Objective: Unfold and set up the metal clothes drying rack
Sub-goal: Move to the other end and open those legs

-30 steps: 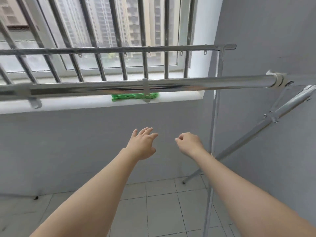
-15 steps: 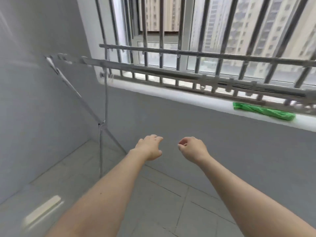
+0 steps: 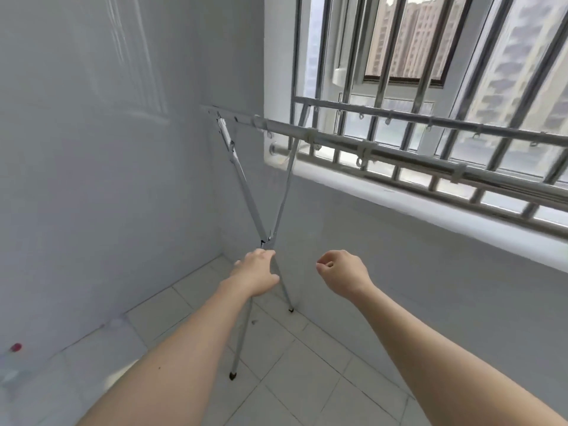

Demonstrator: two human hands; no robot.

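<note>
Head view: silver metal clothes drying rack [image 3: 362, 142] stands unfolded, crossed legs on pale tiled floor [image 3: 307, 364]; left hand [image 3: 256, 273] fingers open before the leg crossing; right hand [image 3: 342, 272] fingers loosely curled, empty; no legible writing.

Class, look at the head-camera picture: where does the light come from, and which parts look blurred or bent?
Head view: daylight enters through the barred window; faint streaked reflections on the left wall; rack rails smear toward the right edge; wide-angle lens bows the bars; both hands fairly sharp.

Grey walls [image 3: 92, 179], pale tiled floor [image 3: 307, 379], daylit barred window [image 3: 430, 87].
</note>
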